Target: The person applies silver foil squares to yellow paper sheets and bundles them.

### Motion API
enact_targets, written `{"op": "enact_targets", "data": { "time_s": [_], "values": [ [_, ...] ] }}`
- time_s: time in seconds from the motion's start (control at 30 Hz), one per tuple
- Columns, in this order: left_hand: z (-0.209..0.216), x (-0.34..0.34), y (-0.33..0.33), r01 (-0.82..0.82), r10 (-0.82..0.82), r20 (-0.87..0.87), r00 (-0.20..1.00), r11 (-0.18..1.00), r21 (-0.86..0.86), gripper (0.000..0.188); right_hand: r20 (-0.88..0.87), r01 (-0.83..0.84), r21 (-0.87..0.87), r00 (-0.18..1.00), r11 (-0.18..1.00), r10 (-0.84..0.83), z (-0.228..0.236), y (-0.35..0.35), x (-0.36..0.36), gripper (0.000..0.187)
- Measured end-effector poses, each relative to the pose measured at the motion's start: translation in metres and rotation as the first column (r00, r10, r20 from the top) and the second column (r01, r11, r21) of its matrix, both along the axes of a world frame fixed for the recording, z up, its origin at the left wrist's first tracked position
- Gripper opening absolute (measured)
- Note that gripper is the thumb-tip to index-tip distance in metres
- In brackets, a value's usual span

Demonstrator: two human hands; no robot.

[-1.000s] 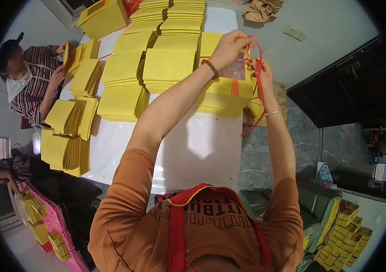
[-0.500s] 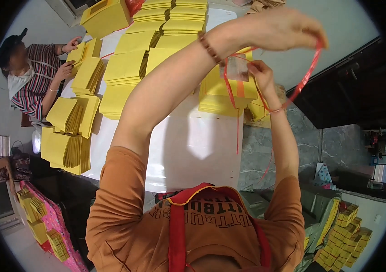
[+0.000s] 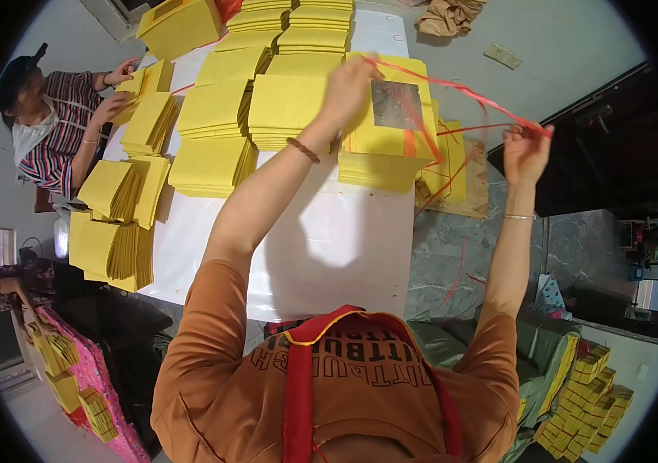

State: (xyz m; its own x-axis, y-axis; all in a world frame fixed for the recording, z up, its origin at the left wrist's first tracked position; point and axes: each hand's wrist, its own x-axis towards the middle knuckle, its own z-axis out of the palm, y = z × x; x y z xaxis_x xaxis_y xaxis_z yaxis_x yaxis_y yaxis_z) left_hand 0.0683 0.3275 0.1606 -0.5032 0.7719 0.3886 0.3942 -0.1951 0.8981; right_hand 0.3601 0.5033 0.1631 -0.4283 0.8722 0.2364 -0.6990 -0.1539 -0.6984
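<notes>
A stack of folded yellow paper pieces (image 3: pixel 379 166) stands at the table's right edge. Its top sheet carries a grey see-through rectangle (image 3: pixel 396 106) and an orange strip. Over this stack's far left part, my left hand (image 3: pixel 348 91) is closed on a red plastic string (image 3: pixel 464 89). The string stretches rightward to my right hand (image 3: pixel 526 152), which pinches it in the air beyond the table's edge. A slack loop of it droops over the stack's right side. Fingertips of the left hand are partly hidden.
More yellow stacks (image 3: pixel 213 108) fill the white table's (image 3: pixel 336 239) far and left parts. Across the left edge, a person (image 3: pixel 55 127) handles yellow pieces. Below the right edge, a tied yellow bundle (image 3: pixel 452 166) lies on a board. Bundles (image 3: pixel 587 401) are piled lower right.
My left hand has come back leftward from the far right to the stack's far left part. My right hand has moved outward to the right, and the string is drawn out between them.
</notes>
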Motion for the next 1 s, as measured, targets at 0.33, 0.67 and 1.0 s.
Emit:
{"op": "enact_targets", "data": {
  "time_s": [0.33, 0.67, 1.0],
  "values": [
    [0.037, 0.022, -0.169, 0.173, -0.219, 0.045, 0.975, 0.866, 0.468, 0.048, 0.163, 0.489, -0.634, 0.842, 0.599, -0.515, -0.159, 0.060, 0.174, 0.050],
    [-0.148, 0.239, -0.183, 0.843, -0.823, 0.343, 0.453, 0.270, -0.466, 0.033, 0.810, 0.256, 0.248, 0.475, 0.934, -0.345, -0.231, -0.022, 0.168, 0.017],
    [-0.154, 0.348, -0.130, 0.529, -0.957, -0.288, -0.032, 0.229, -0.817, 0.038, 0.938, -0.708, 0.024, -0.227, 0.706, -0.260, -0.251, -0.105, 0.168, 0.037]
  ]
}}
